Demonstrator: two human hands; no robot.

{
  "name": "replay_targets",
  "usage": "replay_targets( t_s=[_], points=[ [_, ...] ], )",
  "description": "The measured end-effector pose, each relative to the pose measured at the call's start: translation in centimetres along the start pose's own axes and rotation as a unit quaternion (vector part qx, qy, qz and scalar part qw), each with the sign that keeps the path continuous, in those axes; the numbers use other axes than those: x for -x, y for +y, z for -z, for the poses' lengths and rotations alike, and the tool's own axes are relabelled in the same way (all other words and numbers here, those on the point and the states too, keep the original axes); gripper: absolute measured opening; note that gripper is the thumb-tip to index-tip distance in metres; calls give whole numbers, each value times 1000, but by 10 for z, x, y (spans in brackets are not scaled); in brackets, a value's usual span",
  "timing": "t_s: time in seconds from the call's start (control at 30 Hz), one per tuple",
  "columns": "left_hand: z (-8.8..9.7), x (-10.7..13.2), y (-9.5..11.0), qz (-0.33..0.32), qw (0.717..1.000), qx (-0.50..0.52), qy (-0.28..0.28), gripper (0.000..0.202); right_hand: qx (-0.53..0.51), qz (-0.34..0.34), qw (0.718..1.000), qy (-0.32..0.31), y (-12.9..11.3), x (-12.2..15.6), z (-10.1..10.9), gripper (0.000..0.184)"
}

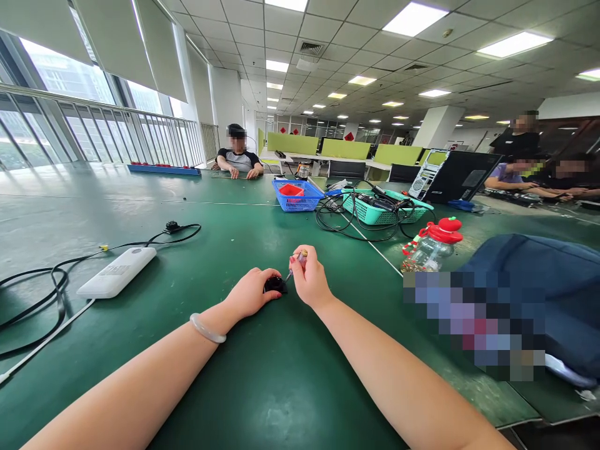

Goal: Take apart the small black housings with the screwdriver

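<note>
On the green tabletop [276, 362], my left hand [253, 290] is closed around the side of a small black part [275, 285], thumb in front and fingers behind. What kind of part it is I cannot make out. My right hand [309, 278] grips a screwdriver [301, 257] by its clear handle with a yellowish end. The shaft slants down and left to the black part, and its tip is near or touching the part's right side. A pale bangle sits on my left wrist.
A white power bank-like box [117, 272] and black cables [56, 281] lie left. Ahead stand a blue basket [297, 203] and a green basket [370, 215] with tangled cables. A red-lidded bottle [434, 244] and dark bag [539, 287] are right. A person [239, 156] sits opposite.
</note>
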State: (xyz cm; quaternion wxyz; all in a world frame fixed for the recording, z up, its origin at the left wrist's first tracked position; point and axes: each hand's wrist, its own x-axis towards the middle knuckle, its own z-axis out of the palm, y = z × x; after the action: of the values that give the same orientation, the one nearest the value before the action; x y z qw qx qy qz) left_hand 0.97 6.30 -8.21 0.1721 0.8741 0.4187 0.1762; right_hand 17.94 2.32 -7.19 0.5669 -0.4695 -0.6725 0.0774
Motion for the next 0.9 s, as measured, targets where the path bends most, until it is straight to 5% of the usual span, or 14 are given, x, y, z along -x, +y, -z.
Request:
replay_targets(
  t_s=[0.23,0.47,0.6,0.77,0.9],
  points=[
    [1,1,0,-39,999,-16,5,33,83,135,983,-96,-2,6,-4,6],
    [2,2,1,5,1000,-7,4,41,-48,-11,996,69,4,3,-3,7],
    [2,0,1,13,1000,-3,2,42,-59,-67,994,67,7,-2,-4,9],
    [1,0,0,7,1000,-2,4,43,-41,-55,997,32,2,-2,-4,9],
    [1,-1,-1,5,1000,-2,5,43,-34,-84,994,66,5,-3,-6,13]
  ],
)
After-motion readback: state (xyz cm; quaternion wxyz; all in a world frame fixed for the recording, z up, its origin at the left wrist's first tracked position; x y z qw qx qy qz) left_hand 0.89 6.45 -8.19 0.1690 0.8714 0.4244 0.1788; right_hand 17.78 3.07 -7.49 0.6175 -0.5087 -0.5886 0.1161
